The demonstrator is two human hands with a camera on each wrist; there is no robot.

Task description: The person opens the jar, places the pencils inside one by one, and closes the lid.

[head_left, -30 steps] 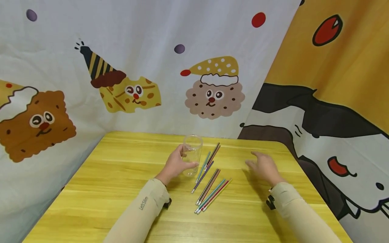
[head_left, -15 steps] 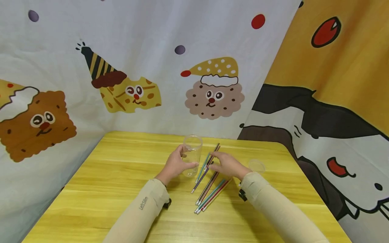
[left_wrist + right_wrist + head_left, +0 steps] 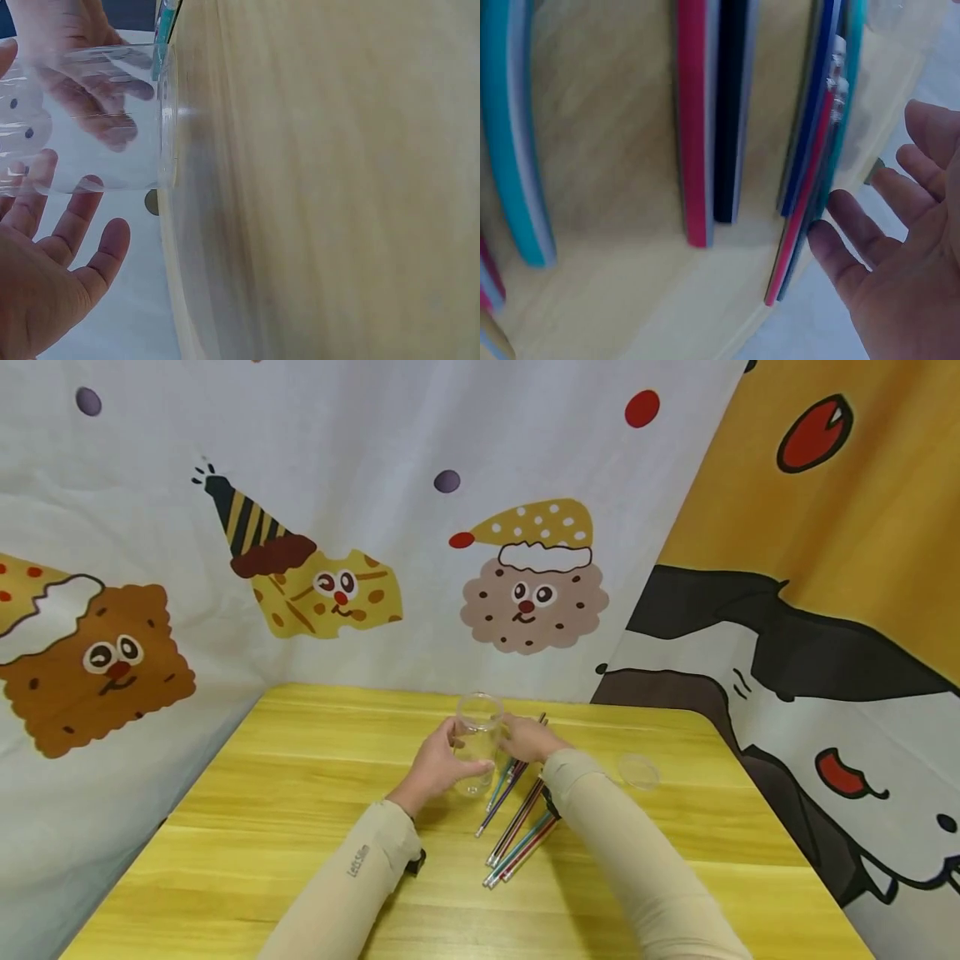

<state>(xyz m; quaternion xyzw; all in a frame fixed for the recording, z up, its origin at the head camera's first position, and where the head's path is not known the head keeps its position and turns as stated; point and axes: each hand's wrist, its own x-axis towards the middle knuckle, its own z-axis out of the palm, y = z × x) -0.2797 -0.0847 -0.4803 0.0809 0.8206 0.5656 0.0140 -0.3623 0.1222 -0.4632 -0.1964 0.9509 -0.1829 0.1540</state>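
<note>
In my head view, the clear cup (image 3: 478,742) is upright towards the far edge of the tabletop (image 3: 262,793), roughly midway between its left and right edges. My left hand (image 3: 437,763) grips it from the left, thumb across the near side and fingers round the wall. My right hand (image 3: 531,739) is just to the right of the cup, beyond most of the pencils (image 3: 517,820). These lie flat, their long axes slanting from the near edge towards the far right corner, partly under my right sleeve. A clear round disc (image 3: 639,772) lies off towards the right edge. I judge that the coming move turns on the far pencils: my right hand is the nearer one, and the cup is immediately to its left.

In my left wrist view, the cup shows sideways with its base by the far edge of the tabletop. My left fingers are spread along one side of it, with a thumb tip opposite; the right fingers show through the clear wall, loosely extended.

In my right wrist view, the right fingers are parted and half bent, pinching nothing. Their tips come right up beside the far pencils; whether they touch, I cannot tell.
</note>
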